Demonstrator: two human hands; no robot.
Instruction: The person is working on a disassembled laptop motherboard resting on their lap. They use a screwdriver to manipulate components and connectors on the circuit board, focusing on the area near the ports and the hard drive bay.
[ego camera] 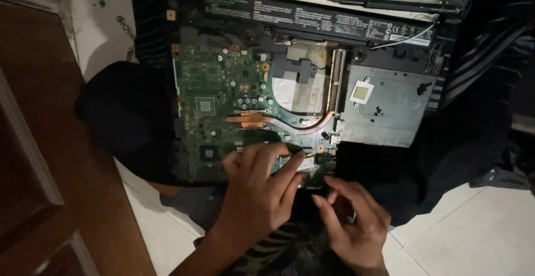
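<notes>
While the opened laptop (290,81) lies across the person's lap with its bottom cover off, both hands work at its near edge. The left hand (259,189) rests on the green motherboard (223,103), fingers curled and pinched on a small dark tool (298,154) whose tip sits on the board just below the copper heat pipe (278,121). The right hand (348,220) hovers just beside it, at the laptop's near edge, fingers loosely bent and partly apart; whether it pinches anything I cannot tell. 1 ring shows on a right-hand finger. To the right of the board sits the silver metal drive bay (384,106). The long black battery (317,17) runs along the far edge. Beyond it lies a black pen-like tool (390,3). White floor tiles (490,226) show on the right, a brown wooden door (39,159) on the left.
</notes>
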